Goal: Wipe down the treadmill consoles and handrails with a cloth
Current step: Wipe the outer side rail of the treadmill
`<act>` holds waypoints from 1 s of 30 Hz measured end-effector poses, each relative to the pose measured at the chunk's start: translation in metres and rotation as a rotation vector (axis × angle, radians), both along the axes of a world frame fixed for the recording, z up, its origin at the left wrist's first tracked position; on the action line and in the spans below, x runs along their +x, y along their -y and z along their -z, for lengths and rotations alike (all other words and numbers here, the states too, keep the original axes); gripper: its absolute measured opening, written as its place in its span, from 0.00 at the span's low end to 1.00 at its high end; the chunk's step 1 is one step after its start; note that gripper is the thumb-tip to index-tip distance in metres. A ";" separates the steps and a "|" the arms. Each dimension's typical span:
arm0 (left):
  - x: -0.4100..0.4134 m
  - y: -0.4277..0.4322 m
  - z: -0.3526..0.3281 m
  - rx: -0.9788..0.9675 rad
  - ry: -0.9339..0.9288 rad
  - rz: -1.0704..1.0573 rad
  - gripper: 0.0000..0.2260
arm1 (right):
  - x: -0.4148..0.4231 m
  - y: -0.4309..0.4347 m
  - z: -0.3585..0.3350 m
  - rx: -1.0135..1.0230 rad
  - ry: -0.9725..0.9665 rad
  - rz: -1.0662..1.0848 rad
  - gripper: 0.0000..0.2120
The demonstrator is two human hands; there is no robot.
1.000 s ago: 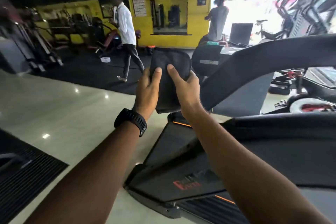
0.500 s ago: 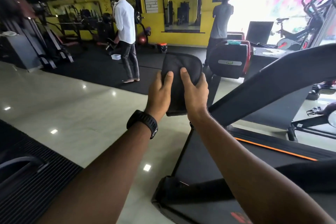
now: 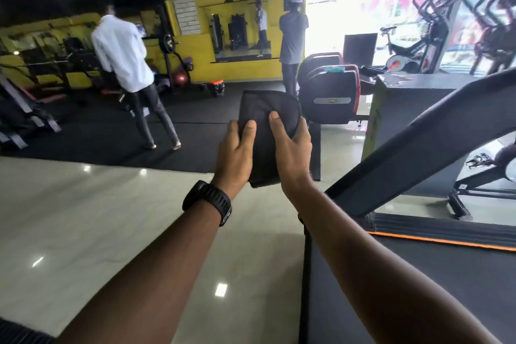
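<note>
Folded black cloth (image 3: 265, 131) held upright mid-air, left hand (image 3: 236, 155) and right hand (image 3: 291, 149) gripping its sides, thumbs on near face, treadmill rail (image 3: 418, 145) right, fingers behind presumably curled.

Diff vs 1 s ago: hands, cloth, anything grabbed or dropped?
Nothing taken or let go. Left hand and right hand still hold the folded black cloth up between them, thumbs on its near face. Only the view turned: the treadmill handrail now sits farther right in frame.
</note>
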State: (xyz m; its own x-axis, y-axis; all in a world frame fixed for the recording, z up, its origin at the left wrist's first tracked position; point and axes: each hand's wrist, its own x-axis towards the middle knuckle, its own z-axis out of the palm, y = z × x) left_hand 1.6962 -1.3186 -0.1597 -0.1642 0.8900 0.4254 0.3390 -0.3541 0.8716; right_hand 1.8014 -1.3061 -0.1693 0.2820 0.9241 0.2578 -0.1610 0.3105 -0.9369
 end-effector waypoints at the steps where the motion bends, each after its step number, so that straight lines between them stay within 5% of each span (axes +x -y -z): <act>1: -0.006 -0.019 -0.003 0.006 -0.001 0.027 0.15 | -0.006 -0.016 -0.001 0.004 -0.001 0.021 0.18; 4: -0.012 -0.074 -0.005 -0.004 0.022 0.115 0.13 | -0.015 -0.061 -0.004 -0.007 0.006 0.095 0.23; 9: -0.002 -0.159 0.000 0.020 0.036 0.277 0.09 | -0.006 -0.125 -0.001 -0.005 0.040 0.306 0.11; 13: 0.008 -0.229 0.010 0.046 0.012 0.413 0.07 | -0.004 -0.178 0.008 -0.043 0.066 0.526 0.19; 26: 0.047 -0.388 0.004 -0.022 0.052 0.873 0.21 | 0.011 -0.306 0.002 -0.156 0.074 1.070 0.16; 30: 0.077 -0.415 0.007 -0.019 0.065 0.970 0.17 | 0.036 -0.328 0.005 -0.181 0.094 1.173 0.12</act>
State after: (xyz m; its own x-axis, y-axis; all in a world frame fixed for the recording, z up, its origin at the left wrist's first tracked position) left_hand 1.7734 -0.9033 -0.1669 0.6213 0.6579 0.4255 -0.1417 -0.4398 0.8869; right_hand 1.8376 -0.9783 -0.1739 0.9666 0.1398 0.2150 0.2047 0.0846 -0.9752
